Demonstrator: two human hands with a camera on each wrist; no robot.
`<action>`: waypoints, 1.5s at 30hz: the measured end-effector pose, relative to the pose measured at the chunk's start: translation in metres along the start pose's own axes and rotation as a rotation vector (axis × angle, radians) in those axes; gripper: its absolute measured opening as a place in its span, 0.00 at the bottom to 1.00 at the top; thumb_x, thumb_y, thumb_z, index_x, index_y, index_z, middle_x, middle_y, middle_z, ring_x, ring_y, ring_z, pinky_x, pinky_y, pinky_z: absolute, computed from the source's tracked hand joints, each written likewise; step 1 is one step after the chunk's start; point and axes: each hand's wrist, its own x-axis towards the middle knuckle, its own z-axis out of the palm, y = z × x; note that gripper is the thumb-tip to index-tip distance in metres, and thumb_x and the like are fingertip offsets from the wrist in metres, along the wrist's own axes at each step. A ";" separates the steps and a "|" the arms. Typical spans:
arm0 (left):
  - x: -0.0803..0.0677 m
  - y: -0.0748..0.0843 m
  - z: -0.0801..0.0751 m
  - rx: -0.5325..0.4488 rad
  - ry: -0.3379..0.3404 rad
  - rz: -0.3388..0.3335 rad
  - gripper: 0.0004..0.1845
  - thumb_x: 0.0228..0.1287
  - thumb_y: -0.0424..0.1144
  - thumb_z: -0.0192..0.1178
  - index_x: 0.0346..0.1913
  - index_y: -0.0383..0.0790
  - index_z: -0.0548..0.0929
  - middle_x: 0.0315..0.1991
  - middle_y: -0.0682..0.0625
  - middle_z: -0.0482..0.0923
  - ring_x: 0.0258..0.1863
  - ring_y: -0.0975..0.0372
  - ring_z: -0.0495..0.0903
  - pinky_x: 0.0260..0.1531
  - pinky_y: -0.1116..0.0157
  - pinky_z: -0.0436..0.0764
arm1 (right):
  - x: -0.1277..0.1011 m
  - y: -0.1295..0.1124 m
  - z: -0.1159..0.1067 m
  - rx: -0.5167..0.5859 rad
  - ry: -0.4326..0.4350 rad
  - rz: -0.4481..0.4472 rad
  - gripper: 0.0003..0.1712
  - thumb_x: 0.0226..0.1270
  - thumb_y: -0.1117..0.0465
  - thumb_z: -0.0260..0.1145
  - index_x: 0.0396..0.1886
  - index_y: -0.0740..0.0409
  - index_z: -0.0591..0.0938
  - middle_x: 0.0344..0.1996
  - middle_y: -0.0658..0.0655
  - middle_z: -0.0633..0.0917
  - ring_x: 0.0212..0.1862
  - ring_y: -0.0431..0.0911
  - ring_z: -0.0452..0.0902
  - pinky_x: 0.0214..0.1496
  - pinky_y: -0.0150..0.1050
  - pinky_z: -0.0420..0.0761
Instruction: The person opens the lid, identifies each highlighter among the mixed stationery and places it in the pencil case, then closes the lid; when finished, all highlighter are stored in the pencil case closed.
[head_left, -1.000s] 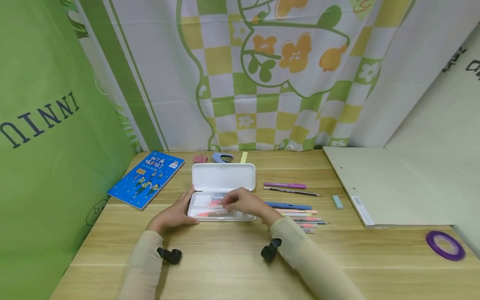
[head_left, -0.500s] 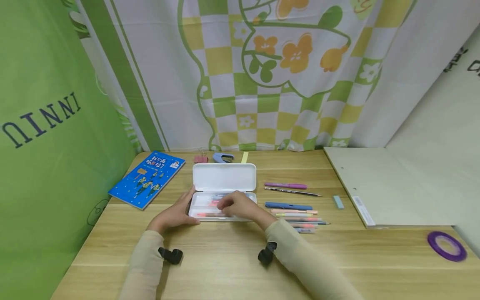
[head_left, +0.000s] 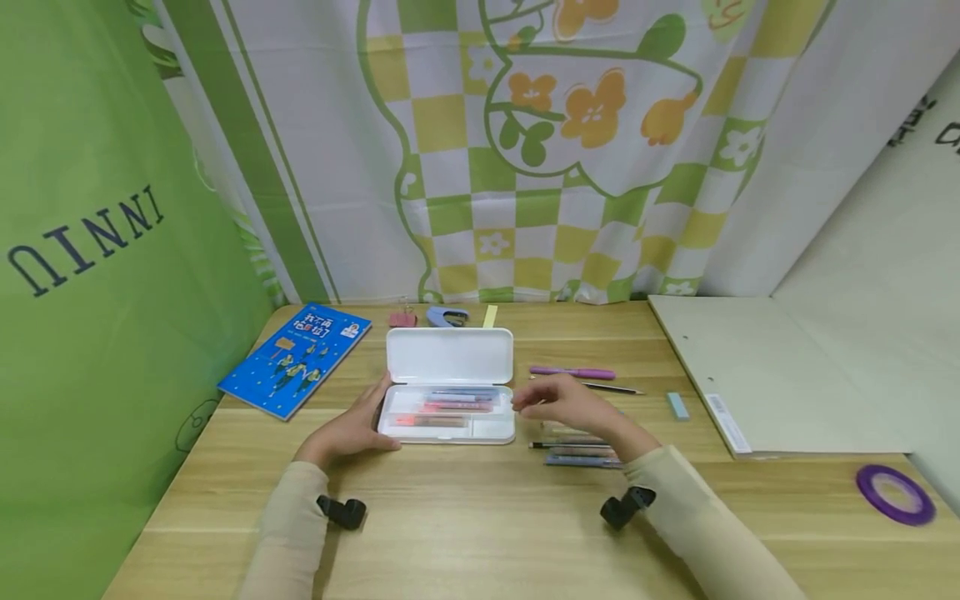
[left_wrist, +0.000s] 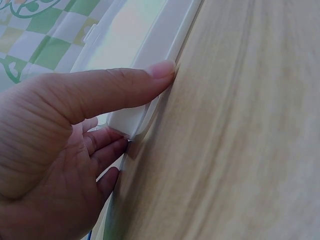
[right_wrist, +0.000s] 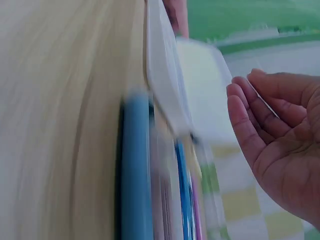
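A white pencil case (head_left: 450,357) lies with its lid raised, and several pens (head_left: 457,400) with pink and clear barrels rest inside it. My left hand (head_left: 348,429) grips the case's left end; in the left wrist view the thumb (left_wrist: 120,90) lies along the front edge and the other fingers touch the end wall. My right hand (head_left: 573,408) hovers just past the case's right end, above a row of pens and pencils (head_left: 577,460) that it partly hides. In the right wrist view its fingers (right_wrist: 242,125) are loosely bent and hold nothing.
A purple pen (head_left: 572,372) and a dark pencil (head_left: 615,388) lie behind the right hand. Farther right are a pale blue eraser (head_left: 677,406), a large board (head_left: 780,375) and a purple tape roll (head_left: 896,495). A blue book (head_left: 295,360) lies left; a stapler (head_left: 447,317) stands behind the case.
My right hand has lifted out of the pencil case and moved right, over the loose pens. A pink-tipped pen lies uncovered in the front compartment. The left hand has stayed in place.
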 end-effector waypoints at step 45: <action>-0.001 -0.001 0.001 0.007 0.010 -0.009 0.64 0.48 0.44 0.73 0.74 0.38 0.33 0.73 0.34 0.38 0.71 0.41 0.42 0.68 0.44 0.47 | -0.036 0.042 -0.044 -0.372 0.076 0.028 0.05 0.60 0.69 0.66 0.36 0.61 0.85 0.32 0.52 0.85 0.34 0.42 0.78 0.36 0.35 0.79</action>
